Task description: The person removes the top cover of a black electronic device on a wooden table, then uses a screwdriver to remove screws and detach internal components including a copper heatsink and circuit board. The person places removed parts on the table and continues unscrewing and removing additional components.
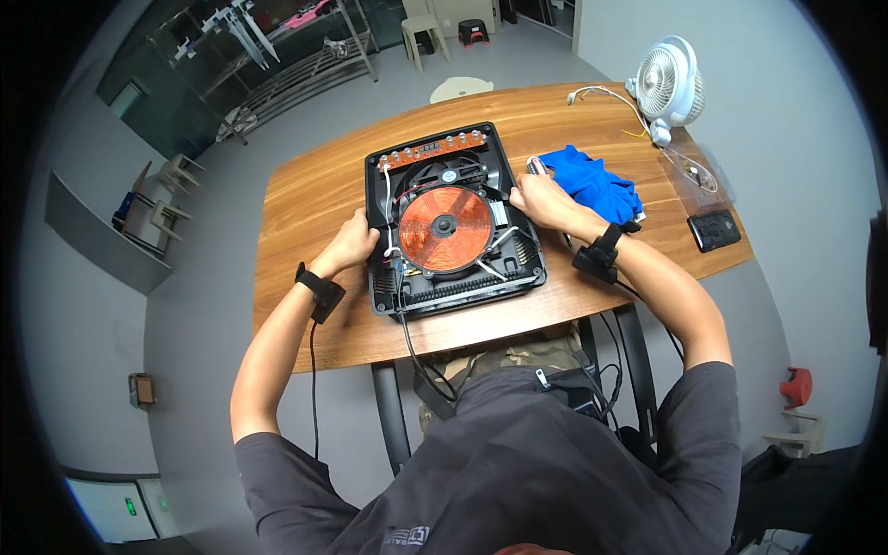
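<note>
An opened induction cooker lies flat on the wooden table in front of me, its black casing showing the insides. A round copper coil fills its middle, and an orange circuit strip with round buttons runs along the far end. My left hand is closed on the casing's left edge. On the right edge my right hand is closed too, fingers curled at the rim. Just beyond that hand shows the end of a small red-and-white item, mostly hidden. A black power cord leaves the near side.
A crumpled blue cloth lies right of my right hand. Farther right are a black phone-like device, a clear plastic bag and a white fan with its cable. A pale stool stands beyond the table's far edge.
</note>
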Tool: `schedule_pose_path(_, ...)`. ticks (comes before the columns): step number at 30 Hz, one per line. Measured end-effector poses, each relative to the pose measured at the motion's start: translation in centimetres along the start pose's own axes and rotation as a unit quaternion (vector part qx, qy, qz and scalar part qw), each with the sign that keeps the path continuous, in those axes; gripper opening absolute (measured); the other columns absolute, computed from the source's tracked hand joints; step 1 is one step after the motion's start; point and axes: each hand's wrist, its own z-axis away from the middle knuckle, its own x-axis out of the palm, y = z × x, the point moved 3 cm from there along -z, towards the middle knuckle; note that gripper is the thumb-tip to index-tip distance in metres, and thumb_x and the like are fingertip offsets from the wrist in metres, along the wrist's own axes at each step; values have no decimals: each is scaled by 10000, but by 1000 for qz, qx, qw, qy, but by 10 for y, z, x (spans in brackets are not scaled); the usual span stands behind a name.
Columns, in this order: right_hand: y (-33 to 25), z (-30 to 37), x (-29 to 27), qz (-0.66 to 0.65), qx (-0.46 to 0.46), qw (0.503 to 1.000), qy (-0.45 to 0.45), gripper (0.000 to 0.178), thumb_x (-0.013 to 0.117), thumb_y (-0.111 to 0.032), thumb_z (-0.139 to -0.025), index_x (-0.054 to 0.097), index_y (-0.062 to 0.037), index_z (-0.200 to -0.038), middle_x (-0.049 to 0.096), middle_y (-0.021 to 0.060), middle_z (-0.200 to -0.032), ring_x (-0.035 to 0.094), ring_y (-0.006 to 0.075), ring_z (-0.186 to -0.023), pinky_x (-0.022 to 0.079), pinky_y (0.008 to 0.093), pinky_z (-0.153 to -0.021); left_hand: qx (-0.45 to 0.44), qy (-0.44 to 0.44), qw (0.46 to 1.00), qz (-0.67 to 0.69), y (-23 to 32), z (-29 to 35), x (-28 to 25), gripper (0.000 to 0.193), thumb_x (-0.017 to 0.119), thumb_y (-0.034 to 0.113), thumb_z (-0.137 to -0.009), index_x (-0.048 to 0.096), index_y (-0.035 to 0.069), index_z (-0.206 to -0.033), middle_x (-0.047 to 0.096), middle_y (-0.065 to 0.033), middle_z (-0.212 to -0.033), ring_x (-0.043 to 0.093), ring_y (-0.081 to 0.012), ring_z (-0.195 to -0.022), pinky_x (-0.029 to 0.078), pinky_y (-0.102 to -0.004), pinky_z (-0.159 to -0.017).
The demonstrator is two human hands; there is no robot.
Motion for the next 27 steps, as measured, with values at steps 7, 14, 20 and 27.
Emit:
schedule_pose_path(7, -1, 7, 1, -8, -7, 1000, 3, 338, 575, -228, -959, 640, 95, -885, 680, 326, -882, 675, 477, -889, 526, 520, -816, 9, 12, 1000, -20, -4, 3, 2, 473, 500, 136, -939, 437, -131, -1324, 667, -363, -1064, 690, -452, -1000, 558, -493, -885)
schedule_pose_path(14, -7, 8, -6, 12, -13, 1000, 6, 344, 575, -237, -962, 642, 89, -875, 685, 313, -854, 676, 479, -856, 531, 528, -786, 9, 28, 999, 13, 0, 11, 8, 480, 503, 150, -942, 448, -124, -1333, 641, -379, -1154, 632, -468, -1150, 489, -491, -1008)
schedule_pose_path(20, 1, 13, 5, 15, -22, 1000, 11, 350, 581, -247, -957, 642, 87, -869, 686, 313, -851, 677, 480, -854, 536, 536, -784, -5, 13, 1000, -3, 0, 15, 7, 452, 492, 146, -957, 453, -118, -1322, 635, -380, -1174, 635, -472, -1140, 496, -484, -998)
schedule_pose_path(27, 8, 8, 14, 55, 0, 998, -34, 394, 480, -291, -1005, 609, 80, -1033, 701, 317, -949, 682, 486, -933, 528, 547, -841, 6, 0, 1000, -27, -13, 11, 26, 577, 439, 140, -982, 225, -178, -1414, 644, -398, -1041, 661, -484, -1031, 524, -500, -907)
